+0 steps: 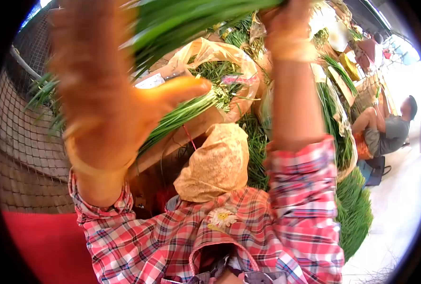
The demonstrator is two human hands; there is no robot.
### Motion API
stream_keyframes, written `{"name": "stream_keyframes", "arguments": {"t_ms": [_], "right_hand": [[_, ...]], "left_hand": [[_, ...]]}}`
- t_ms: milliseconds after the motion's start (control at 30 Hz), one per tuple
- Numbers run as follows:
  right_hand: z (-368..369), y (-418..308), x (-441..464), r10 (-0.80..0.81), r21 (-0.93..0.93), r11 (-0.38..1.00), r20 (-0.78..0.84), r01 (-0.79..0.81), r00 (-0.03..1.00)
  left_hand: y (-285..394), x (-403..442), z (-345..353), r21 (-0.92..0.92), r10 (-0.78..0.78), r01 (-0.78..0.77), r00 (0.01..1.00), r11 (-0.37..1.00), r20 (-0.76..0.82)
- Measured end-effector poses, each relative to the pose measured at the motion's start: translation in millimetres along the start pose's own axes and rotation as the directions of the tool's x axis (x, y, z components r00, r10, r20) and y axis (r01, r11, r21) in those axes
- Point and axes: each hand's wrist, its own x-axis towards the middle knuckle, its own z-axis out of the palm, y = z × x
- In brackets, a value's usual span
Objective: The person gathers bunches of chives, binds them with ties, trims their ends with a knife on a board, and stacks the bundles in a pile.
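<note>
My left hand (106,104), in an orange glove, rises large and blurred on the left. Its thumb is spread to the right and its fingers point up, the tips cut off by the frame. Beside those fingers a bunch of long green chives (187,26) crosses the top, smeared by motion. My right hand (286,28), also gloved, grips the bunch at its right end near the top edge; part of that hand is out of view. More cut chives (187,111) lie below on cardboard (191,130), by a knife (174,75) and a white label (150,81).
A clear plastic bag (248,90) of green trimmings stands open ahead. Piled chives (352,213) lie at the right. Wire mesh (26,137) runs along the left, above a red surface (44,246). A person (390,128) sits low at the far right.
</note>
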Motion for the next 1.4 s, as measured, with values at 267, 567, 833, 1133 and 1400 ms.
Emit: {"name": "stream_keyframes", "arguments": {"t_ms": [267,567,833,1133,1400], "right_hand": [[-189.5,249.8,-156.8,0.526,0.353,0.846,-0.677,-0.400,0.515],[-232.8,275.5,-163.5,0.691,0.432,0.690,-0.634,-0.581,0.348],[-235.7,197.2,-114.4,0.321,-0.596,0.466,-0.575,-0.654,0.753],[-153.1,269.5,-115.0,0.470,-0.919,-0.212,0.203,0.333,0.859],[-173.9,273.1,-126.9,0.866,-0.944,-0.026,0.144,0.330,0.478]], "left_hand": [[-80.5,-173.2,195.6,0.414,-0.421,0.085,0.290,0.906,0.860],[-80.8,-172.6,234.9,0.300,-0.357,0.207,0.355,0.931,0.864],[-52.9,-197.6,239.4,0.415,-0.498,0.312,0.266,0.855,0.825],[-53.5,-199.5,226.6,0.389,-0.460,0.265,0.312,0.882,0.831],[-66.8,-190.9,227.5,0.334,-0.380,0.200,0.280,0.921,0.882]]}}
